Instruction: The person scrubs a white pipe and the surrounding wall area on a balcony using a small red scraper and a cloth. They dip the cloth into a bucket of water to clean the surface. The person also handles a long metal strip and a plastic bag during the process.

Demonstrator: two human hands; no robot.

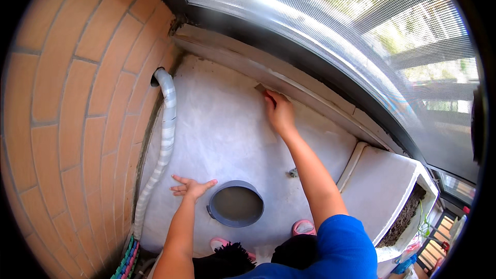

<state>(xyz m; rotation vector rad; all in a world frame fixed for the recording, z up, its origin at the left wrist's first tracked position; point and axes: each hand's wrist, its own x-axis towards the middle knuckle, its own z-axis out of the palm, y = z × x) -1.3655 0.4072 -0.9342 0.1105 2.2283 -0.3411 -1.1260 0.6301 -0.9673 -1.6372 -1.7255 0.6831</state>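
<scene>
My right hand is stretched far forward and closed on the handle of a scraper. Its flat blade rests at the far edge of the pale grey floor, beside the low ledge under the window. A bit of red shows between the fingers; the rest of the handle is hidden. Fingers spread, my left hand is just left of a round grey-blue bucket and holds nothing. Smooth grey matter fills part of the bucket. Whether the left fingers touch the floor, I cannot tell.
A wrapped white pipe runs from a hole in the tiled wall down the left side. To the right stands a white planter with soil. A small drain fitting pokes from the floor. A screened window borders the far side.
</scene>
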